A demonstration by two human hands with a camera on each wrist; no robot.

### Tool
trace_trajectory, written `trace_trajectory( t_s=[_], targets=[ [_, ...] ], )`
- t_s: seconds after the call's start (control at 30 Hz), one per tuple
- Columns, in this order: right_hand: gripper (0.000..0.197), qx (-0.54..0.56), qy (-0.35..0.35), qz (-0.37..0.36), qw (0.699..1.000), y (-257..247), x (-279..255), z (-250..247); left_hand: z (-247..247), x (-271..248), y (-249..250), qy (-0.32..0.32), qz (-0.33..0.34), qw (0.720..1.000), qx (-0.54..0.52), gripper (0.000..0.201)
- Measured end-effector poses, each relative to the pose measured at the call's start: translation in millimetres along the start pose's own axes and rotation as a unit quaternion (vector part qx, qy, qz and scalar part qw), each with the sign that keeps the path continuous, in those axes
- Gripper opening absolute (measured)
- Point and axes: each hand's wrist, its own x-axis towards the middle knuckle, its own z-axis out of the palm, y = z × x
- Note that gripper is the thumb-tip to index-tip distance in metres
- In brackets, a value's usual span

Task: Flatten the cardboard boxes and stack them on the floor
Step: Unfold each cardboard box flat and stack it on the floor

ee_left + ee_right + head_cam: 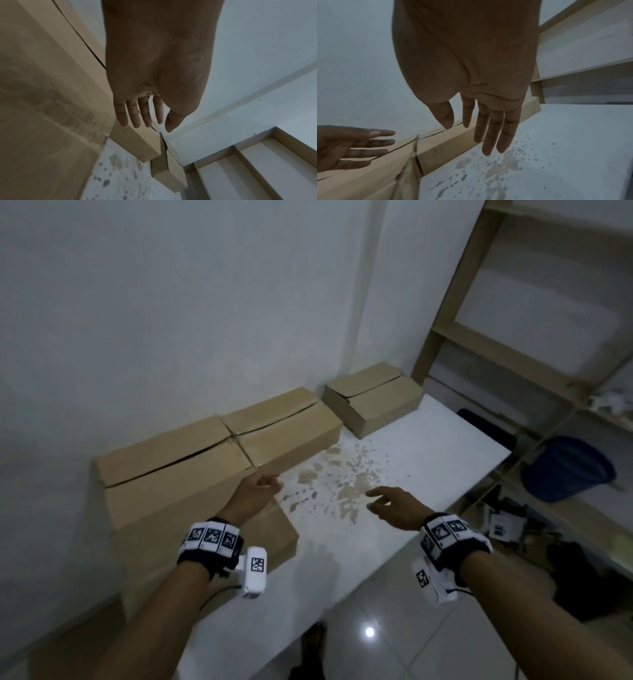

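Both sets of fingers are straight and loosely spread, holding nothing: left hand [255, 491] hovers just off the front of the nearest box [191, 498], right hand [397, 506] over the bare stained patch of the white table [428, 460]. Going by that table: three closed cardboard boxes sit in a row along its wall edge, long sides running with the wall, top flap seams running the same way. The middle box [284, 433] butts up against the nearest one, the far box [375, 400] sits a little apart at the table's far end (flaps slightly sprung). Past the table's right side: a wooden shelf frame [513, 347], a blue bucket [568, 470], dark clutter on the tiled floor [394, 645]
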Motion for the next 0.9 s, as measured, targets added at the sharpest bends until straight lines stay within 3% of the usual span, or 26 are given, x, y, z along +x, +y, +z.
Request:
trace_trajectory(
  t_s=[0.17, 0.37, 0.67, 0.9],
  targets=[
    [0.044, -0.048, -0.005, 0.05, 0.998, 33.0, 63.9, -72.7, 30.6, 68.6, 22.4, -0.022, -0.032, 0.999, -0.021, 0.037],
    [0.045, -0.076, -0.029, 0.079, 0.993, 60.1, 134.3, -120.7, 53.6, 122.6, 31.9, -0.028, -0.085, 0.995, -0.034, 0.037],
    [0.049, -0.21, -0.081, 0.044, 0.973, 100.8, 253.7, -185.6, 102.3, 204.5, 77.1, 0.017, -0.075, 0.997, -0.033, 0.03],
    [0.047, -0.195, -0.025, 0.018, 0.98, 172.1, 361.2, -283.0, 172.9, 285.0, 114.2, 0.074, -0.081, 0.993, -0.052, 0.03]
  ],
)
